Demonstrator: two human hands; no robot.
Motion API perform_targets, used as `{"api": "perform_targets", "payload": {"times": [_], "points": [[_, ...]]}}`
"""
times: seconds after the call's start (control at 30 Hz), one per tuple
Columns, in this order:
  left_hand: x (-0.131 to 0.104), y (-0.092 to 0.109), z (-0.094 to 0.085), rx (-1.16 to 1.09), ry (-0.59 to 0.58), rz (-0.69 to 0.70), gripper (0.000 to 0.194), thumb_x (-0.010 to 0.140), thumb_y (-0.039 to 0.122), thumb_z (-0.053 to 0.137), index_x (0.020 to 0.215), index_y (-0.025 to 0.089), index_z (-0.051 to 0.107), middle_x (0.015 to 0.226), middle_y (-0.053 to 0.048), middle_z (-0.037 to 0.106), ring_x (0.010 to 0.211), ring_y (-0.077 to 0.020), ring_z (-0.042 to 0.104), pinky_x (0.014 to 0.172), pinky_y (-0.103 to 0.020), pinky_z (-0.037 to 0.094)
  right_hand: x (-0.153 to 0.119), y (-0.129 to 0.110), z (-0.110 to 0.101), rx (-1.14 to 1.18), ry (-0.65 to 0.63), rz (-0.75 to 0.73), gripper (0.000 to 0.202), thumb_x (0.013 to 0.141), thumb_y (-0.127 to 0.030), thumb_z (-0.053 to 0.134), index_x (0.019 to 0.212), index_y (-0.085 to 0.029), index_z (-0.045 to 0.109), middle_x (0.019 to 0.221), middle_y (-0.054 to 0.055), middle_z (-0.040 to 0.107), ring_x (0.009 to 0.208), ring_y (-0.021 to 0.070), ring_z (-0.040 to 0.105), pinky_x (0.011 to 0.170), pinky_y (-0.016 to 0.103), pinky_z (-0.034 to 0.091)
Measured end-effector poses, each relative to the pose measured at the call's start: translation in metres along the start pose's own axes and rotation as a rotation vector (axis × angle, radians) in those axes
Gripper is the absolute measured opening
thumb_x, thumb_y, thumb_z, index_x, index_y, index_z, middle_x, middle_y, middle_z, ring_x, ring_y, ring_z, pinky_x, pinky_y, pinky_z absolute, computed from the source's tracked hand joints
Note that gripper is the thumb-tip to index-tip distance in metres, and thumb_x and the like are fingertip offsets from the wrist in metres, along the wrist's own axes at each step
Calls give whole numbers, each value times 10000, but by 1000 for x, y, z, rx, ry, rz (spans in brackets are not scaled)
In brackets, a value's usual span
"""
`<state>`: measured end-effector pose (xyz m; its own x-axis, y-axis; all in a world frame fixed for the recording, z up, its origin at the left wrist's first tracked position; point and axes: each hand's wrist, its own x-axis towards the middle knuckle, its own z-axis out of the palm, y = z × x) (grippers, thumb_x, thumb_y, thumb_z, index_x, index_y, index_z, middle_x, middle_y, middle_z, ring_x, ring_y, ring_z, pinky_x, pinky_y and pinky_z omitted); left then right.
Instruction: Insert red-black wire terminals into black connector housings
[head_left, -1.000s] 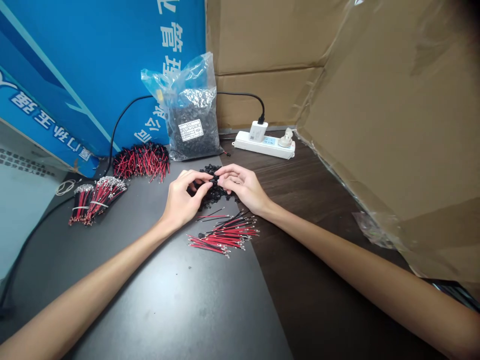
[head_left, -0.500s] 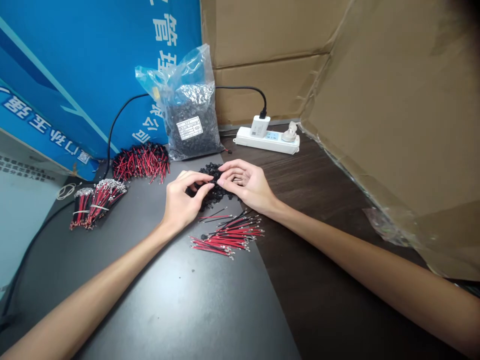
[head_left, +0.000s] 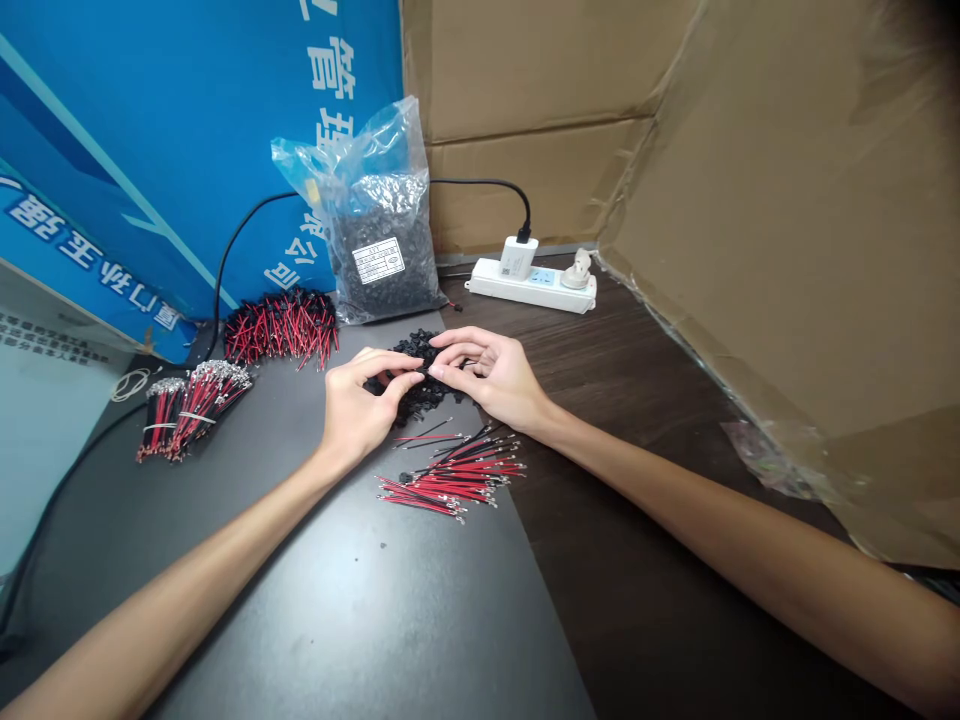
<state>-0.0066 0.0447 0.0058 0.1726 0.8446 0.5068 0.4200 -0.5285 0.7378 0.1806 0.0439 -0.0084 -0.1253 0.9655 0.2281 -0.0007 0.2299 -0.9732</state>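
Left hand (head_left: pixel 357 402) and right hand (head_left: pixel 506 388) meet over a pile of small black parts (head_left: pixel 426 400), each with thumb and forefinger brought close together, the fingertips of one just beside those of the other. They may have a tiny piece between them, but it is too small to make out, so I cannot tell whether either grips anything. The black parts lie beneath and around the fingers, partly hidden by them. Just nearer the wearer, loose red and black wires (head_left: pixel 469 478) with shiny metal ends spread across the edge of a grey sheet (head_left: pixel 315 580) and onto the dark wood-grain surface (head_left: pixel 600 560), one black piece (head_left: pixel 406 478) among them. Off to the left sit two banded wire bundles (head_left: pixel 187 412) and a heap of red wires with black ends (head_left: pixel 283 325). Behind the pile, a labelled clear bag (head_left: pixel 390 225) stands upright, full of dark pieces, left of a white power strip (head_left: pixel 495 284)
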Motion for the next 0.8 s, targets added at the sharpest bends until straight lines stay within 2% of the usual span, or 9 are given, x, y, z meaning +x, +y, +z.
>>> {"api": "perform_targets", "payload": {"times": [0.23,0.3,0.4,0.43,0.47,0.53,0.57,0.67,0.8], "points": [[0,1,1,-15,-38,-93,89,780,235,769,860,199,781,824,-29,755,696,-158,643,692,-313,535,0,2,1,3,-1,-25,409,734,-420,804,1036,-173,682,844,52,723,750,168,647,628,280,482],[1,7,-2,40,-19,-19,139,809,250,739,936,194,750,920,-43,750,798,-174,654,721,-314,523,1,4,1,20,40,-40,370,734,-402,799,1009,-183,679,839,44,706,773,170,645,652,286,495],[3,28,-13,139,-20,194,132,843,236,688,961,181,671,982,-57,701,907,-192,625,760,-320,498,4,7,0,54,151,-61,307,735,-362,792,962,-198,669,837,31,680,796,169,636,725,310,521],[4,37,-18,174,-121,253,87,845,238,686,903,185,648,919,-43,679,877,-190,609,778,-329,491,5,8,-1,70,182,-69,294,733,-348,791,952,-202,662,844,28,674,804,168,634,754,319,527],[5,46,-23,208,-328,284,87,849,250,692,874,194,631,886,-30,662,861,-189,597,788,-333,485,6,9,-2,88,205,-77,284,731,-335,789,945,-206,655,854,26,671,811,167,633,779,326,530],[6,61,-32,284,-750,299,229,808,352,767,927,210,633,938,-33,641,891,-208,582,769,-333,476,7,9,-2,119,227,-84,271,731,-313,780,942,-211,644,878,23,668,819,163,631,809,334,533],[6,66,-35,322,-853,292,331,763,392,813,972,212,631,975,-39,630,901,-216,577,751,-332,472,7,9,-3,130,231,-84,266,734,-307,773,944,-212,640,887,22,666,819,161,629,810,334,534],[3,66,-34,361,-977,261,512,672,385,890,1063,212,609,1049,-45,602,939,-230,582,736,-326,465,7,8,-2,143,242,-79,254,739,-299,756,942,-211,630,891,22,660,802,155,618,762,320,533],[1,50,-26,318,-992,193,379,766,337,835,1053,216,617,1015,-37,621,944,-221,591,772,-327,469,6,5,-1,159,267,-79,245,734,-289,752,921,-203,620,895,24,650,769,143,597,683,292,511]]}}
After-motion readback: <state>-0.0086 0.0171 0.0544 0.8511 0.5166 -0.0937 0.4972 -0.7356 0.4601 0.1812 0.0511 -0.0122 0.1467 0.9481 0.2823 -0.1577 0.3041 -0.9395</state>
